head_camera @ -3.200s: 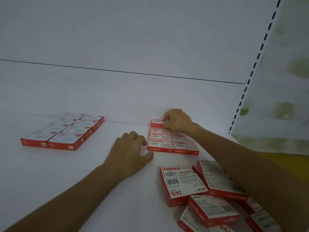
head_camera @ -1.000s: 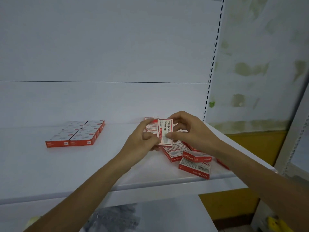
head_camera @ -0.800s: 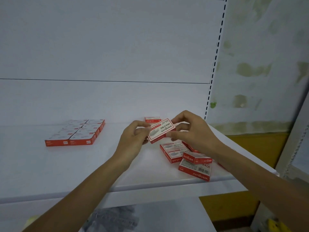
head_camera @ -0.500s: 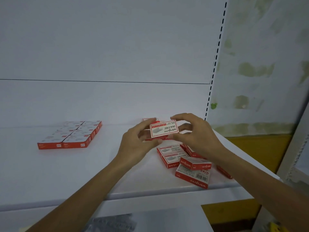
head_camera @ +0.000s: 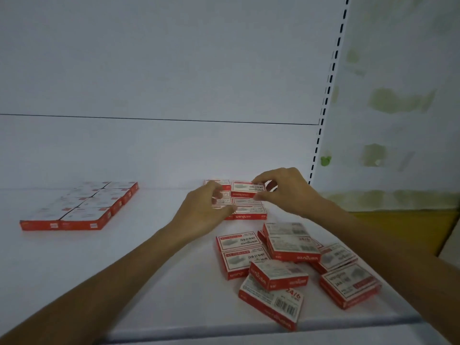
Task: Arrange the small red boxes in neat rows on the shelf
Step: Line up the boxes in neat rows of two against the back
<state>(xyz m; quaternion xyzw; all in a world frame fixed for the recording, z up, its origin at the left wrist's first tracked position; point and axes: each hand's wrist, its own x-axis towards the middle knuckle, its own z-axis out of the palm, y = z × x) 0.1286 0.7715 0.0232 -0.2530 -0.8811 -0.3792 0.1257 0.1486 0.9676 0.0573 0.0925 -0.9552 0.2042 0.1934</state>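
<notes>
**Head view**

The right hand [head_camera: 283,192] pinches the held box [head_camera: 247,189] between thumb and forefinger. The box is at the back of the partial block [head_camera: 250,212] on the shelf [head_camera: 124,270]. It cannot be told whether the box is seated or just above its slot. The left hand [head_camera: 206,212] has relaxed fingers against the block's left column and grips nothing. The finished block [head_camera: 82,207] lies well apart to the left.

Likely faults:

- **Skewed release:** if the box is let go at a tilt, it may ride onto its neighbour or leave a gap in the row.
- **Side push:** pressure from the left hand could shift the rows already set.
- **Sweep:** the right forearm passes over the loose pile [head_camera: 288,247]. A low withdrawal could drag boxes forward.
- **Drop:** the front box [head_camera: 271,305] lies near the shelf lip, so a nudge may send it over.
</notes>
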